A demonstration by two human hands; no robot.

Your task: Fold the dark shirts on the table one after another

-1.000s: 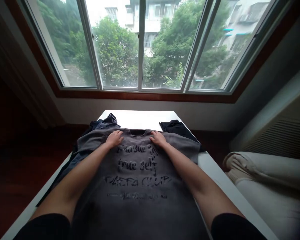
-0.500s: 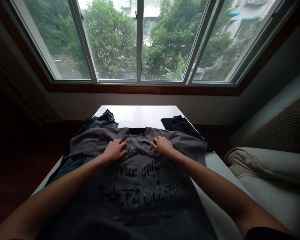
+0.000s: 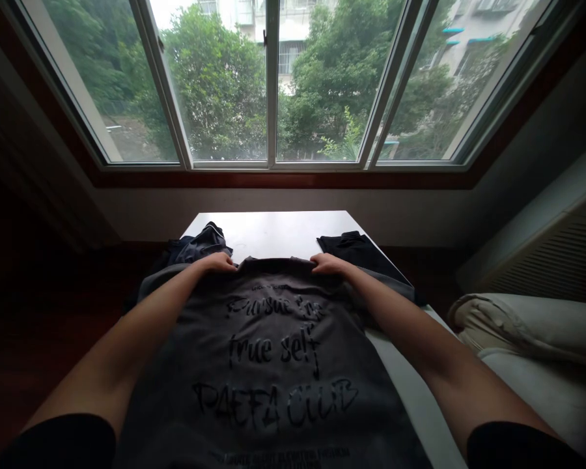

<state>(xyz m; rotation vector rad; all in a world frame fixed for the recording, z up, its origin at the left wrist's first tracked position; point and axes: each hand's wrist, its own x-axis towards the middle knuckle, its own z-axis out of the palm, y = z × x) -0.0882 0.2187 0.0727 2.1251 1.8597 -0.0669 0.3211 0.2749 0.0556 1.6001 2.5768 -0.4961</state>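
Note:
A dark grey T-shirt [image 3: 273, 371] with black lettering lies spread on the white table, its collar end toward the window and its lower part running out of view near me. My left hand [image 3: 219, 262] is closed on the shirt's shoulder edge, left of the collar. On the other side of the collar, my right hand [image 3: 328, 264] grips the opposite shoulder edge. The collar edge between the hands looks slightly raised. Both sleeves lie out to the sides, partly behind my forearms. Fingertips of both hands are hidden in the fabric.
Rumpled dark clothes [image 3: 200, 242] lie at the table's left far side. A folded black garment [image 3: 354, 251] rests at the far right. The white table [image 3: 268, 231] stands before a window [image 3: 273, 85]. A pale cushioned seat [image 3: 532, 326] is at the right.
Both hands have moved from lying on the shirt's chest to its shoulder edges and closed on them. The collar edge has lifted a little, and the fabric looks tauter between the hands.

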